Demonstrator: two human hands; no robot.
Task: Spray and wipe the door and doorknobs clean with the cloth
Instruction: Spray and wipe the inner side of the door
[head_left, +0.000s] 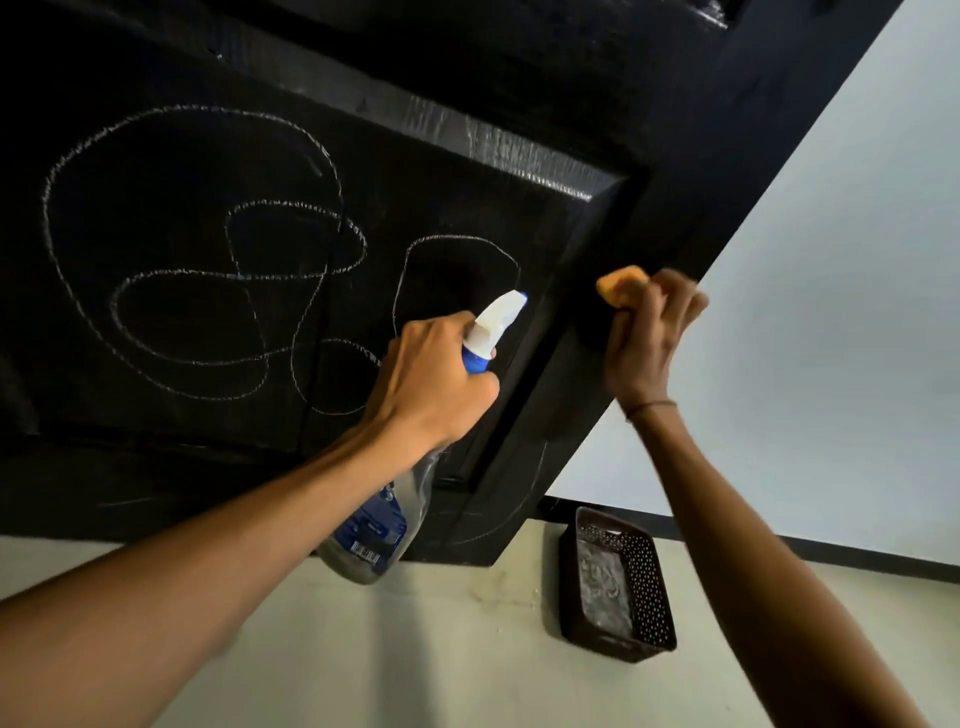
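Left hand (441, 374) is wrapped tight round the neck of the spray bottle (395, 467), nozzle aimed at the black door (208, 291), right at the panel scrawled with looping white chalk lines (197, 249). The clear bottle hangs down below the wrist, blue label showing. Over on the right, the right hand (649, 338) has the orange cloth (621, 288) bunched in curled fingers, pressed against the door's right-hand frame edge. The two hands sit near each other, not touching. Down on the pale floor (415, 649), near the door's lower corner, lies a dark perforated basket (644, 577) by the white wall (831, 312).
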